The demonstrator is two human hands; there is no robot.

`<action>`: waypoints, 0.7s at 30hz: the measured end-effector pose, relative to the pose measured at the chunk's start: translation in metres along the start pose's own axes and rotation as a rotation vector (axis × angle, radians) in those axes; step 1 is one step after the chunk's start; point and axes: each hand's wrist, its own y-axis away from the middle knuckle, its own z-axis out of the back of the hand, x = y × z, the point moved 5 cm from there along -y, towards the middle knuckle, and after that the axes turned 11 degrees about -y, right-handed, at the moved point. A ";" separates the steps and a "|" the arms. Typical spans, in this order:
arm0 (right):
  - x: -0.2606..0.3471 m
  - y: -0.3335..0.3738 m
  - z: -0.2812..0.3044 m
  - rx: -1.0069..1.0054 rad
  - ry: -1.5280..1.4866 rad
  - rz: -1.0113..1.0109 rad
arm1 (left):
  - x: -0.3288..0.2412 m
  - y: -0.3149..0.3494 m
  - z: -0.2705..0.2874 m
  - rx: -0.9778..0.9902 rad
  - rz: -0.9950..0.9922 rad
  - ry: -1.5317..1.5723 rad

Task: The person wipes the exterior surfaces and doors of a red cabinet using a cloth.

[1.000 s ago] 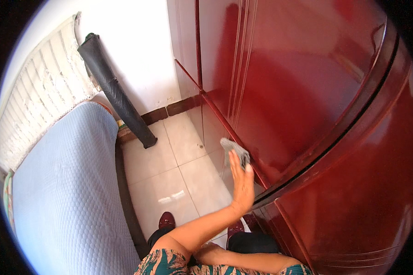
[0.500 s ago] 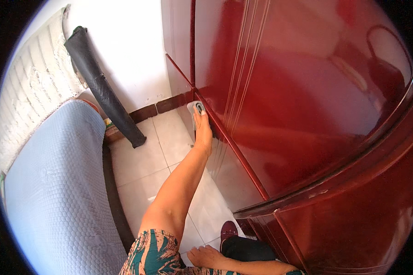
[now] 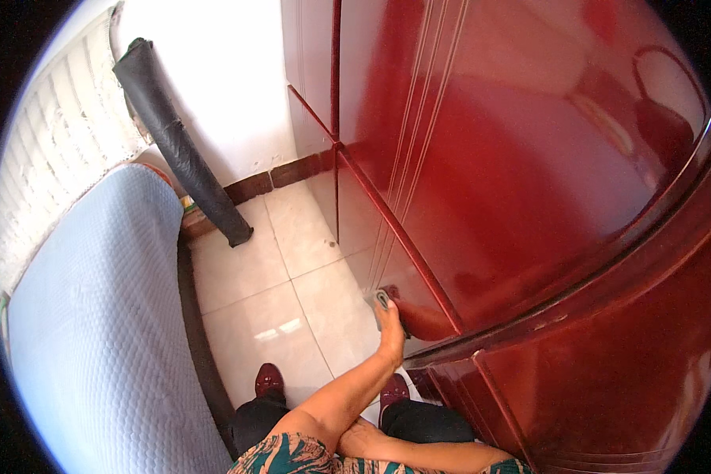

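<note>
A folded grey cloth (image 3: 381, 299) is gripped in my left hand (image 3: 391, 325), with the fingers closed round it. The hand presses it against the lower panel of a glossy dark red cabinet (image 3: 529, 158), low down and close to the floor. My left forearm crosses in front of my right hand (image 3: 358, 439), which rests near my lap and touches nothing I can make out. The right fingers are hidden behind that forearm.
A bed with a light blue quilted cover (image 3: 103, 316) stands along the left. A black roll (image 3: 178, 142) leans against the white wall (image 3: 213, 87). Pale floor tiles (image 3: 245, 272) lie between bed and cabinet. My dark red shoes (image 3: 269, 380) stand on them.
My left hand has come back toward me along the cabinet's lower panel with the cloth, from the far corner to the near end. My left forearm now covers the right fingers.
</note>
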 end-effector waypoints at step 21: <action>0.021 0.007 0.043 -0.126 0.315 -0.122 | -0.049 -0.090 0.031 0.311 0.294 0.409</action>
